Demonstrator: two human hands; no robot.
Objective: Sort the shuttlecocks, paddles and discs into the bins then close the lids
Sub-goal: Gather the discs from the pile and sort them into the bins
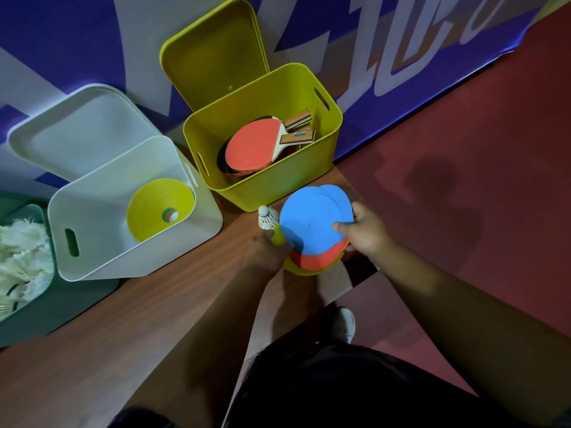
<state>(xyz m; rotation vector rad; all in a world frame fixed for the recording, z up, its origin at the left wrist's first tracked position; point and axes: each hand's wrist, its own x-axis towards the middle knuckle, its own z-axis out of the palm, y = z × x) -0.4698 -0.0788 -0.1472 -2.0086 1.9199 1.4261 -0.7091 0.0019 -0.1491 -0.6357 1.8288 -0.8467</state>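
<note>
Centre frame, over the desk's (154, 319) right end: a stack of discs (312, 220), blue on top with orange and yellow under, held between both hands. The right hand (369, 234) pinches the right rim, thumb on the blue face and fingers beneath; the left hand (265, 253) has its fingers curled on the left rim. A shuttlecock (268, 218) sits cork up just beside the stack's left edge. Above it the open yellow bin (278, 183) holds paddles (256, 146), the white bin (92, 217) at centre left holds a yellow disc (160, 208), and the green bin (77, 301) at lower left holds shuttlecocks (21, 257).
</note>
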